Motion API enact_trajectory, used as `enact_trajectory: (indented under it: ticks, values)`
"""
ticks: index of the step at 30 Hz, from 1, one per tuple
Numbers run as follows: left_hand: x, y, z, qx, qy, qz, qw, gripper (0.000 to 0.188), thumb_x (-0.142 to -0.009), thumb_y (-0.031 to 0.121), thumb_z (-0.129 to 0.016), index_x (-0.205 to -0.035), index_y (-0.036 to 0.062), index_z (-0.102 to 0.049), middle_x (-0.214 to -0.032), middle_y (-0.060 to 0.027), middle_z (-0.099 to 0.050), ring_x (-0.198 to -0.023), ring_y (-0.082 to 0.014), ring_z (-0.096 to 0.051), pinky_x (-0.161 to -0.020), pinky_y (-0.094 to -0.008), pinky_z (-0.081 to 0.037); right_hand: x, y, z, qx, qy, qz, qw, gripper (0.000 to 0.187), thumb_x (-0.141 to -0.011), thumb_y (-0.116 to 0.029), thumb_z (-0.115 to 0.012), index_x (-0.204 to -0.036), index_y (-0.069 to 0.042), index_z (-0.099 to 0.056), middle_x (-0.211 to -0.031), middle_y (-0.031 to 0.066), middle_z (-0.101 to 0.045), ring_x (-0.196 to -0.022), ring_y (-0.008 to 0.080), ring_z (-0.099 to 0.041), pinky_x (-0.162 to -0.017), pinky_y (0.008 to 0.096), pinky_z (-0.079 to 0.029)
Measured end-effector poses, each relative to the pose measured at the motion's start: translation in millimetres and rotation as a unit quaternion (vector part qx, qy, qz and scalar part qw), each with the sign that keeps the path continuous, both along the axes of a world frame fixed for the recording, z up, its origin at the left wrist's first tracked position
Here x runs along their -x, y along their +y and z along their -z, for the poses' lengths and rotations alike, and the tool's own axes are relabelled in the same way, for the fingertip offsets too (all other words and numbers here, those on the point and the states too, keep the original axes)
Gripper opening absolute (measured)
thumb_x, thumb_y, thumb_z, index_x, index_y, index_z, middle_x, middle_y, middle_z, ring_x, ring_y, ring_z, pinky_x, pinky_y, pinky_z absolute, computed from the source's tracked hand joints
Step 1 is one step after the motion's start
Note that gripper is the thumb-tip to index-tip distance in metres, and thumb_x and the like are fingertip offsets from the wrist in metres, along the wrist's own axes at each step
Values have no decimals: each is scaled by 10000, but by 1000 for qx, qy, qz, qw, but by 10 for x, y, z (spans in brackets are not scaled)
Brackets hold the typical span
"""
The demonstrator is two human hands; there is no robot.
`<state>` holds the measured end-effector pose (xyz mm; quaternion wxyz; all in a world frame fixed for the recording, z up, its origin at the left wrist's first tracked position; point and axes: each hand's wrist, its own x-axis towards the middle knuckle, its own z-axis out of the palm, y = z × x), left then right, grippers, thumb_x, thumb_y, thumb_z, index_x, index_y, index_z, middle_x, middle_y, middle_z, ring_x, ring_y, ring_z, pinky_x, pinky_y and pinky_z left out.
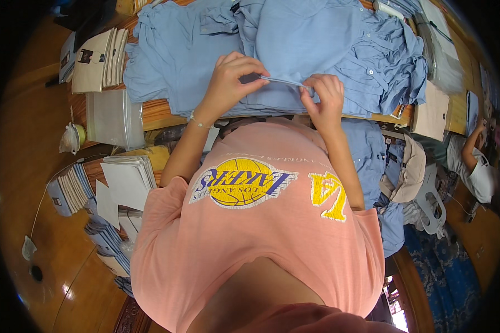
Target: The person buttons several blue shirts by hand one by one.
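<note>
A light blue shirt (308,41) lies spread over a pile of similar blue garments on the table in front of me. My left hand (236,77) pinches a narrow folded edge of it between thumb and fingers. Some way to the right, my right hand (325,99) is closed on the other end of that edge, thumb against fingertips. Between the two hands the strip is stretched nearly straight, slightly raised from the cloth below. To the right, a crumpled buttoned section (380,64) shows small white buttons.
Folded beige garments (91,61) and clear plastic bags (114,117) lie at the table's left end. White cards (129,173) and more folded clothes sit lower left. Blue garments (364,147) hang right of me, by a white plastic hanger (429,208). Another person (476,166) is at far right.
</note>
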<state>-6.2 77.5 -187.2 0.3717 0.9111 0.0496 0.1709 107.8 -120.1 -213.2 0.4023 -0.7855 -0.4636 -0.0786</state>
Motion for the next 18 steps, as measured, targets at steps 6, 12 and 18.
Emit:
enact_trajectory:
  ticks: [6, 12, 18]
  values:
    - [32, 58, -269, 123, 206, 47, 970, 115, -748, 108, -691, -848, 70, -651, -819, -29, -634, -853, -134, -552, -726, -258, -403, 43, -66, -164, 3, 29, -52, 998, 163, -681, -105, -672, -822, -85, -594, -893, 53, -588, -869, 248, -522, -778, 355, -365]
    - [-246, 547, -666, 186, -197, -147, 951, 338, -859, 142, -607, -1125, -27, -486, -1066, -113, -550, -988, -174, -524, -850, -307, -435, -242, -4, -766, -77, 129, -60, 987, 305, -733, -186, -685, -987, -37, -605, -1065, 111, -573, -1012, 310, -519, -944, 388, -347]
    - [-203, 837, 868, 115, 2, -247, 962, 540, -811, 291, -680, -1175, -39, -457, -1153, -163, -507, -1055, -246, -497, -897, -359, -409, -1440, 65, 334, 66, 81, 154, 983, 364, -785, -331, -655, -1033, -66, -623, -1022, 125, -615, -1021, 312, -536, -890, 388, -377]
